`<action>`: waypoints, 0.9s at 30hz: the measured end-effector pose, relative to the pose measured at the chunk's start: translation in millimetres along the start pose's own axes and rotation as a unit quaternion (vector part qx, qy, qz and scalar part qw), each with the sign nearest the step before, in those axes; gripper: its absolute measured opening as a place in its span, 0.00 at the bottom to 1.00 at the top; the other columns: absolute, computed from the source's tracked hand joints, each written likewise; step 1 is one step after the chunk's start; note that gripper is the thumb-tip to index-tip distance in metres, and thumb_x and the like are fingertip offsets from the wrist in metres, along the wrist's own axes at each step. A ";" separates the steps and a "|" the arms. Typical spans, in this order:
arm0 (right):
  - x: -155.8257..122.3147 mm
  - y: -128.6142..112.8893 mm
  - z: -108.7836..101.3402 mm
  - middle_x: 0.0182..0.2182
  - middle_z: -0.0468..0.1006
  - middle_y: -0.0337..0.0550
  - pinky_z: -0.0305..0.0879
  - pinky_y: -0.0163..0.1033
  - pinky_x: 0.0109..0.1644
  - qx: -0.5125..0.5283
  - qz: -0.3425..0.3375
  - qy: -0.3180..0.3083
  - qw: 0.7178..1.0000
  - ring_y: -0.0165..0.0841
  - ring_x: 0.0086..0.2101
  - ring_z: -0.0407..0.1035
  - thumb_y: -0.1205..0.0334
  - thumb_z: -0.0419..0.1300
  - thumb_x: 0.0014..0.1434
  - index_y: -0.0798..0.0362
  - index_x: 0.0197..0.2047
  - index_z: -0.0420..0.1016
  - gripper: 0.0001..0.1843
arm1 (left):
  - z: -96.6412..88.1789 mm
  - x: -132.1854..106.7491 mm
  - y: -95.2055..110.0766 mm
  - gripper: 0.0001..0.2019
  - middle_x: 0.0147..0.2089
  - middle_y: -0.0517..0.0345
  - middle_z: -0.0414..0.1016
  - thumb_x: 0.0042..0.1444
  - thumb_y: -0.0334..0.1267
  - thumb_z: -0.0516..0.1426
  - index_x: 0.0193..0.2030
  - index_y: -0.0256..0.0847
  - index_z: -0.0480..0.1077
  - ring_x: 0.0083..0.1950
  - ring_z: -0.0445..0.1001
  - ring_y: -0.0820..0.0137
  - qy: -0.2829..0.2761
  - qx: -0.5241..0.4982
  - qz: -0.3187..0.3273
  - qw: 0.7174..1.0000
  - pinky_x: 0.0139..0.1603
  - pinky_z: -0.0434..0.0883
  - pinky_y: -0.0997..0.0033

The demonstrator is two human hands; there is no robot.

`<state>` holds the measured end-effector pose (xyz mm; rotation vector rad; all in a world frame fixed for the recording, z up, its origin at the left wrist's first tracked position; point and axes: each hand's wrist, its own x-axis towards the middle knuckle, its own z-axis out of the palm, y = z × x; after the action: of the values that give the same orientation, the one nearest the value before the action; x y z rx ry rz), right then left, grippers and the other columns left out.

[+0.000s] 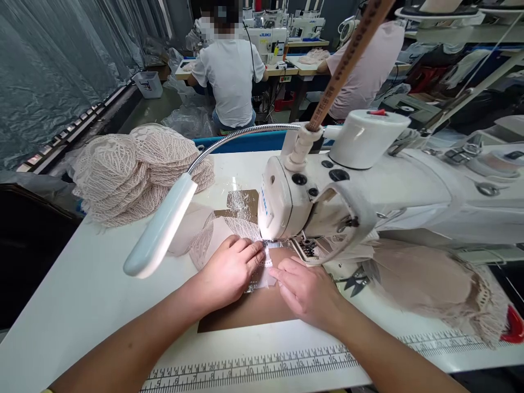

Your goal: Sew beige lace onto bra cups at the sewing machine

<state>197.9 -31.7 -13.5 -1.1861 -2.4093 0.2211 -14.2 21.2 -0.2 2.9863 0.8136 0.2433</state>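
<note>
Clock positions are read from the centre of the view. One printed ruler (245, 374) runs along the near edge at 6 o'clock. Two hands are at work. The right hand (305, 286), at 5 o'clock, has its index finger extended to the lace (216, 240) and the others curled; whether it pinches cannot be told. The left hand (231, 267), at 7 o'clock, lies palm down on the lace, fingers close together; its grip cannot be told. The lace lies at 7 to 8 o'clock, reaching under the machine (286, 202). One brown panel (241, 316) lies beneath at 6 o'clock. One pair of snips (357, 282) and one fabric heap (426, 273) rest at 4 o'clock. One lamp (161, 229) hangs at 8 to 9 o'clock. Two adjoining lace stacks (110, 169) occupy 9 o'clock.

Surface: one white table (73, 305).

Room: one bin (148, 84) and a grey curtain (73, 65) at 10 o'clock; two seated persons, white shirt (233, 82) at 11, pink shirt (368, 71) at 1 to 2.
</note>
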 end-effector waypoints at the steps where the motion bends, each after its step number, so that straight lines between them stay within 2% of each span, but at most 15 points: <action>1: 0.4 0.0 0.0 0.25 0.71 0.41 0.56 0.35 0.31 0.000 -0.001 0.002 1.000 0.32 0.28 0.62 0.74 0.49 0.56 0.56 0.43 0.76 0.17 | 1.1 -0.3 0.9 0.19 0.59 0.46 0.69 0.60 0.29 0.50 0.57 0.32 0.67 0.50 0.66 0.59 0.002 0.000 0.003 1.000 0.51 0.64 0.58; 5: 0.4 0.6 1.1 0.27 0.72 0.42 0.57 0.36 0.32 -0.003 -0.003 0.004 1.000 0.33 0.30 0.62 0.74 0.49 0.56 0.56 0.43 0.76 0.17 | 3.7 -0.5 2.5 0.19 0.59 0.47 0.70 0.59 0.29 0.51 0.58 0.31 0.67 0.49 0.66 0.60 0.009 -0.006 -0.010 1.000 0.50 0.64 0.59; 11: 4.6 -0.9 1.1 0.26 0.73 0.43 0.59 0.37 0.33 -0.029 0.016 -0.004 0.999 0.34 0.31 0.65 0.73 0.49 0.57 0.56 0.47 0.76 0.19 | 0.9 1.8 -4.0 0.20 0.56 0.45 0.72 0.59 0.28 0.51 0.58 0.30 0.66 0.49 0.67 0.60 0.002 -0.008 -0.023 1.000 0.50 0.64 0.59; 16: 10.2 -0.9 5.2 0.32 0.76 0.45 0.61 0.37 0.35 -0.050 0.053 -0.019 0.997 0.34 0.32 0.67 0.72 0.49 0.58 0.53 0.51 0.75 0.21 | 1.0 3.5 -11.1 0.20 0.55 0.43 0.72 0.57 0.27 0.52 0.57 0.31 0.67 0.52 0.67 0.57 0.002 -0.004 -0.049 0.999 0.52 0.64 0.58; 22: 12.0 -0.7 6.0 0.30 0.75 0.45 0.63 0.37 0.35 -0.052 0.072 -0.047 0.995 0.34 0.31 0.68 0.67 0.48 0.63 0.53 0.55 0.72 0.21 | 7.6 -0.1 -17.0 0.19 0.53 0.44 0.73 0.57 0.27 0.51 0.55 0.34 0.69 0.56 0.65 0.55 0.035 -0.021 -0.086 0.995 0.56 0.64 0.55; 27: 12.1 -1.6 3.0 0.35 0.76 0.45 0.64 0.36 0.36 -0.039 0.086 -0.061 0.994 0.34 0.32 0.70 0.66 0.50 0.62 0.50 0.57 0.70 0.21 | 9.3 -2.8 -19.2 0.16 0.54 0.43 0.72 0.62 0.34 0.50 0.54 0.35 0.69 0.57 0.65 0.55 0.063 -0.042 -0.113 0.991 0.58 0.63 0.52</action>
<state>188.9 -23.1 -11.8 -1.4566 -2.4399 0.2609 -24.7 36.4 -11.3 2.7929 1.1140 0.4481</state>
